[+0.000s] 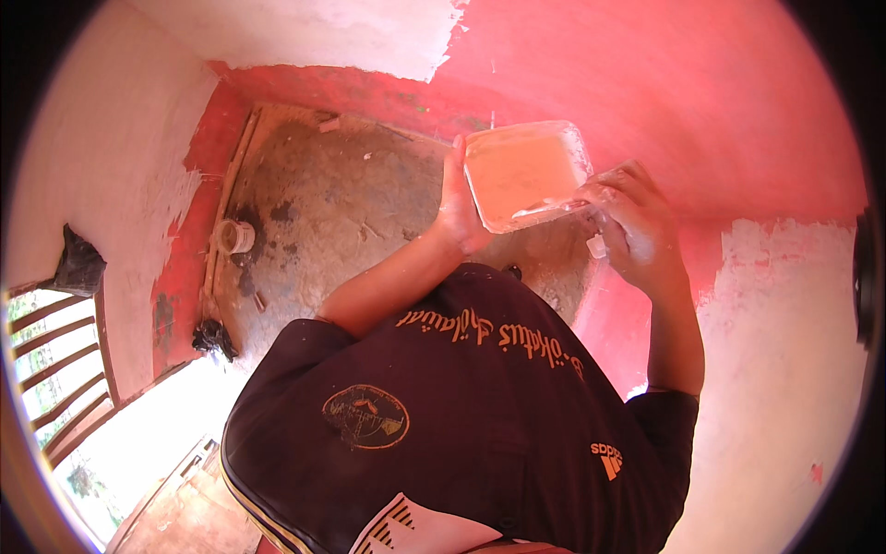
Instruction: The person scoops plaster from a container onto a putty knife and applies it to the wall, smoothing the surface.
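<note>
A shallow rectangular plastic tub [526,171] with rounded corners is held up in front of my chest, tilted. Its inside looks peach-orange, with white smears along the near and right edges. My left hand [461,208] grips its left side, thumb up along the wall. At the tub's right near corner is my right hand [632,217], fingers bent and closed, dusted with white. A small whitish block-like end [597,246] sticks out below those fingers; the rest of that item is hidden, so its kind cannot be told.
A pink wall [683,102] with whitish coated patches rises close ahead and to the right. On the stained floor [341,198] stands a white bucket [236,236] by the left wall, with a dark plastic bag [214,338] nearer. A barred window [60,360] is at the left.
</note>
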The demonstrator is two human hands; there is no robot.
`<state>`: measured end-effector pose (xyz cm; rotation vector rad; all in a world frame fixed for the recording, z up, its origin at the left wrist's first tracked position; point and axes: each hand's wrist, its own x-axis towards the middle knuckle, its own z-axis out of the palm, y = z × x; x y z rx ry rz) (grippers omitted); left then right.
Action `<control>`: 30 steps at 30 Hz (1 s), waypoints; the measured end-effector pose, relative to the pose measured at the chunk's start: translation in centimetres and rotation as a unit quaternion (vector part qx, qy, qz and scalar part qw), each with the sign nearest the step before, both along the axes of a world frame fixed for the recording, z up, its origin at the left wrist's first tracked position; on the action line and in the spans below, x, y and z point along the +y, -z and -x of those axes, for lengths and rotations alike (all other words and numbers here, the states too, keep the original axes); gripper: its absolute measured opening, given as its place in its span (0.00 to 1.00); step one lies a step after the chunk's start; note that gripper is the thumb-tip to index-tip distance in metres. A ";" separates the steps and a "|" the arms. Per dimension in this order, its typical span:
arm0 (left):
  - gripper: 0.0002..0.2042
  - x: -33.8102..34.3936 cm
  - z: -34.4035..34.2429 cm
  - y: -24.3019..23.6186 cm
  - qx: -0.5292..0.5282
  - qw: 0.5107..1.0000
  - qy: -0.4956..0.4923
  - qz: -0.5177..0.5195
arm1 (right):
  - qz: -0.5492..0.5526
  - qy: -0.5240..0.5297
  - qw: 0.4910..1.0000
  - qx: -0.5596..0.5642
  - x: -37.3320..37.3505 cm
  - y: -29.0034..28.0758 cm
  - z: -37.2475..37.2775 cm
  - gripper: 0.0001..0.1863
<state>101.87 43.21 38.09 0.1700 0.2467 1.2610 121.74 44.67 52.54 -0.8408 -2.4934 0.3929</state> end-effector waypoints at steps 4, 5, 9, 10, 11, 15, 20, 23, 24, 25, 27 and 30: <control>0.47 -0.2 0.2 -0.6 0.001 1.000 0.008 -0.020 | 0.012 -0.003 0.999 -0.040 -0.2 1.2 0.6 0.18; 0.47 -0.1 0.1 -0.5 0.002 1.000 0.015 -0.016 | 0.012 -0.003 0.999 -0.040 -0.1 1.2 0.6 0.18; 0.44 -0.3 0.0 -0.3 -0.032 0.999 0.023 0.001 | 0.015 -0.003 1.000 -0.012 0.5 0.3 0.6 0.15; 0.44 -0.4 0.0 -0.5 -0.032 0.999 0.025 0.001 | 0.037 0.016 0.999 0.005 0.5 -0.1 0.6 0.13; 0.44 -0.4 0.0 -0.8 -0.025 1.000 0.017 -0.005 | 0.037 0.018 0.999 0.005 0.3 0.1 0.7 0.13; 0.44 -0.3 0.2 -0.3 -0.024 0.999 0.034 -0.023 | 0.025 -0.010 0.999 -0.039 0.2 1.3 0.9 0.18; 0.44 -0.6 0.1 -0.6 -0.010 1.000 0.023 0.012 | -0.015 0.025 0.999 0.038 1.3 -0.5 0.4 0.16; 0.45 -0.7 0.4 -0.6 0.009 0.999 0.031 0.030 | -0.056 0.081 0.992 0.084 1.9 -0.3 1.2 0.15; 0.45 -0.7 0.4 -0.6 0.004 0.998 0.044 0.033 | -0.078 0.074 0.991 0.085 2.3 0.4 1.4 0.16; 0.45 -0.8 0.3 -0.8 0.004 0.998 0.045 0.031 | -0.100 0.067 0.989 0.086 2.6 1.2 1.4 0.16; 0.46 -0.8 0.0 -1.3 -0.016 0.997 0.066 0.034 | -0.120 0.073 0.987 0.075 3.1 2.5 1.4 0.18; 0.46 -0.8 -0.3 -1.0 -0.010 0.998 0.059 0.025 | -0.157 0.068 0.984 0.037 3.0 3.5 1.5 0.20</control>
